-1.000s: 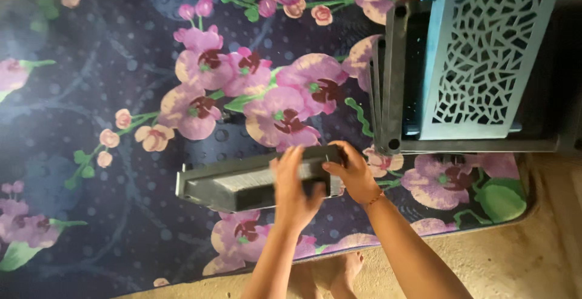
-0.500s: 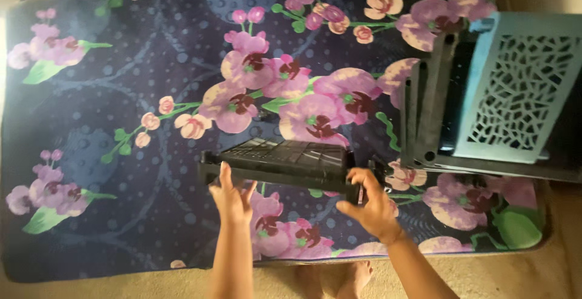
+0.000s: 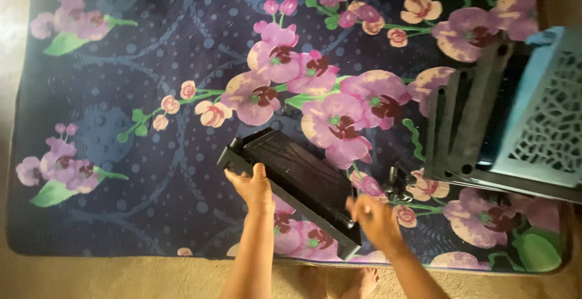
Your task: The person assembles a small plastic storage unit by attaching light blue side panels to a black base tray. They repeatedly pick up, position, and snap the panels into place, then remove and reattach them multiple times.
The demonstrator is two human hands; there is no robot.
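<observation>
Gripping the panel (image 3: 297, 184) at two spots, the left hand (image 3: 251, 187) curls over its near long edge towards the upper-left end, fingers closed on the rim, while the right hand (image 3: 373, 217) grasps the lower-right end; motion blur hides how tightly. The dark ribbed panel hangs tilted between them just above the rug (image 3: 121, 123). Beyond the right hand lie small dark parts (image 3: 395, 181) and stacked frames (image 3: 470, 123) under a blue lattice piece (image 3: 545, 117). With both holds along one side, the panel could twist free or swing into those parts.
</observation>
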